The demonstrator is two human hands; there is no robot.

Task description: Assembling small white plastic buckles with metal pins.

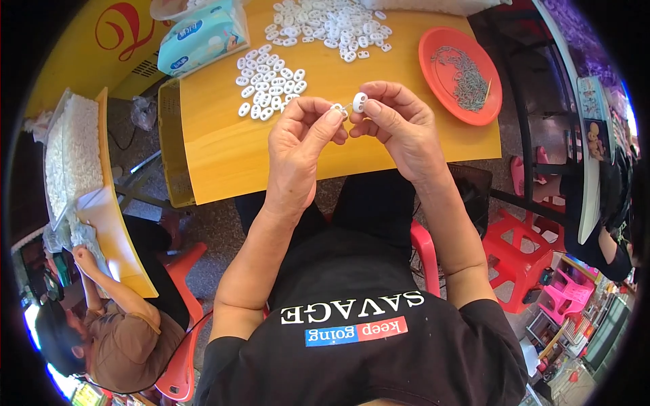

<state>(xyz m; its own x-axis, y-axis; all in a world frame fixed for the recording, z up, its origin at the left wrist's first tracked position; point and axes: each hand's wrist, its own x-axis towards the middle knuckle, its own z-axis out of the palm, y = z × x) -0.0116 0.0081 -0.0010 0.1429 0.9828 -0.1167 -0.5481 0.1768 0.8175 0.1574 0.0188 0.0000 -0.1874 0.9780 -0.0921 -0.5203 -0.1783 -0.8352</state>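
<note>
Above the near part of the yellow table (271, 162), my left hand (298, 143) pinches a small white plastic piece (338, 109) between thumb and fingers. My right hand (404, 132) grips a white oval plastic piece with two holes (359, 102) and is close beside the left. A thin metal bit seems to span the short gap between the two pieces; it is too small to make out. Beyond my hands lie a group of white two-hole ovals (261, 80) and a larger heap (318, 20). At the right, a red plate (433, 61) carries many small dark metal pieces (467, 78).
A blue tissue pack (206, 40) stands at the table's far left. A yellow crate (175, 139) sits against the left edge. Further left, a person (128, 338) works at another table (118, 237). Red stools (521, 250) stand at the right.
</note>
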